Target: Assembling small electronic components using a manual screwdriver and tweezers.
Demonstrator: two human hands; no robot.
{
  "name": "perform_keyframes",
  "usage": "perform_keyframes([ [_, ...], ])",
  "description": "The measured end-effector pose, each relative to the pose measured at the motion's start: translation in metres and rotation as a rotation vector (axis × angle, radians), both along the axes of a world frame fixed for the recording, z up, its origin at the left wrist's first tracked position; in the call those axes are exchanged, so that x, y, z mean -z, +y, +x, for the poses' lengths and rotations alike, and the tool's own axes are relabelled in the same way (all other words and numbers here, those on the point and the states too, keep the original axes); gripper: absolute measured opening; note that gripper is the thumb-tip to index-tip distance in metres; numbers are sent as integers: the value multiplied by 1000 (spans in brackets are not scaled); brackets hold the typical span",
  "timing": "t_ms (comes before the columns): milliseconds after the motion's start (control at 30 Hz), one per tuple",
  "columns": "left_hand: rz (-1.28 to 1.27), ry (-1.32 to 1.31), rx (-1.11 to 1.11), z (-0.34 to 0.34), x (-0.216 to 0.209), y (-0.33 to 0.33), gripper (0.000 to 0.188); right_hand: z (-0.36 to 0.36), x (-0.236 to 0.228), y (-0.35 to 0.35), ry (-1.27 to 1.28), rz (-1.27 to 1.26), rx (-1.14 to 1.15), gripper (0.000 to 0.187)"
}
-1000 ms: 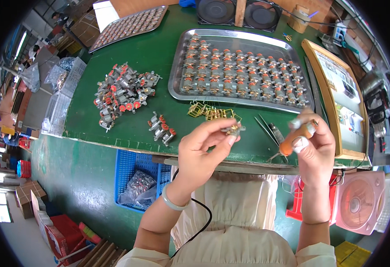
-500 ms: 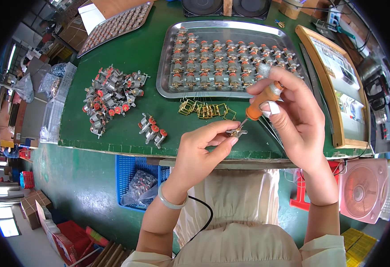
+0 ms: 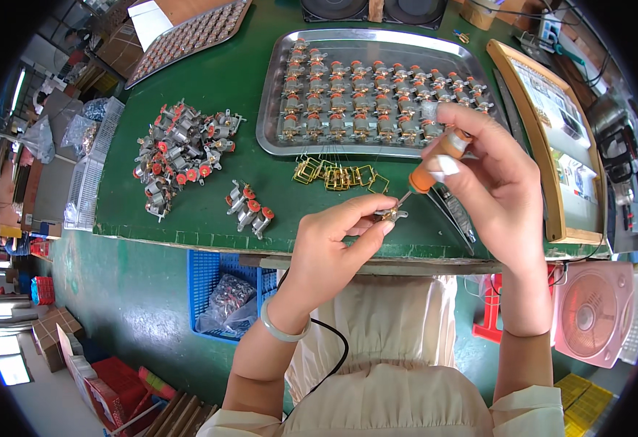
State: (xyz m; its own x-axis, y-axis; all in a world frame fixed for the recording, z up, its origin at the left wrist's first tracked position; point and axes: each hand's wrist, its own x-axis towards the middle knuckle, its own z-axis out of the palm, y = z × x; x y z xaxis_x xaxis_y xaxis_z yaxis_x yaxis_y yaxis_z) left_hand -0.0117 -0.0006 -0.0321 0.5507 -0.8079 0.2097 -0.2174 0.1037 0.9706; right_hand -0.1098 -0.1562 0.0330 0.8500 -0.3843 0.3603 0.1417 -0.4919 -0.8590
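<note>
Being held in left hand, thumb to finger: small silver-and-brass metal part, over green tabletop. Orange-handled screwdriver is gripped by right hand, tip at the part. Rectangular steel tray is set beyond.

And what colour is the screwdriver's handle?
The handle is mostly orange; it shows best in the head view, held in the right hand.

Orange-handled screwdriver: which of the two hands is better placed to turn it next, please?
Probably the right hand: it grips the orange-handled screwdriver, which points at the small metal part. The left hand pinches that part, so seems better for steadying.
</note>
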Motion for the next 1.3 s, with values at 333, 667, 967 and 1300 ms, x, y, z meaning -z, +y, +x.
perform_keyframes([
  [333, -23, 94, -3, 0, 1, -4, 27, 12, 6, -16, -98, 397, -267, 37],
  [667, -11, 111, -13, 0, -2, -4, 27, 19, 9, -15, -138, 400, -129, 35],
  [967, -40, 61, -25, -1, -1, -6, 23, 15, 3, -14, -11, 45, -12, 40],
  [1300, -24, 67, -19, -2, 1, -3, 27, 20, 4, -17, -27, 247, -32, 20],
])
